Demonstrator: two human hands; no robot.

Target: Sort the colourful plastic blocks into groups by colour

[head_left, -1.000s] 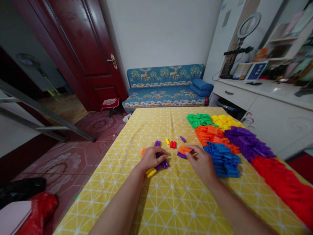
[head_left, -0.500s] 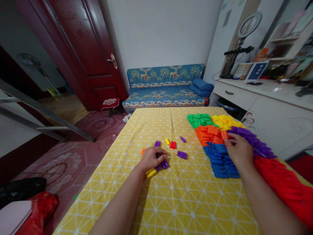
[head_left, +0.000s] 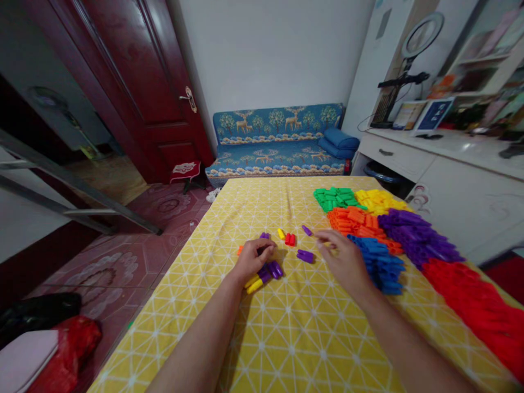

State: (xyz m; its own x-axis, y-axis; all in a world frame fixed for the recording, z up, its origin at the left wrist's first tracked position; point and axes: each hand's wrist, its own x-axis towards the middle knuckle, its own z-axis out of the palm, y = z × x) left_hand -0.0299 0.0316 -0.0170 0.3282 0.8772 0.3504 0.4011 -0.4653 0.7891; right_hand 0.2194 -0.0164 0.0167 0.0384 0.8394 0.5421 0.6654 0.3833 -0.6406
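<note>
Our left hand [head_left: 250,261] rests curled on mixed blocks [head_left: 265,272]; our right hand [head_left: 343,257], fingers spread, reaches near a purple piece [head_left: 305,255], so colours stay sorted.

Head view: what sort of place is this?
Most likely a room in a home: a blue patterned sofa by a dark red door, a table with a yellow cloth, and a ring light on a white cabinet.

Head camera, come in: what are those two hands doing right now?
Left hand rests on small purple and yellow plastic pegs. Right hand open, reaching toward loose purple plastic peg. Nothing between.
</note>
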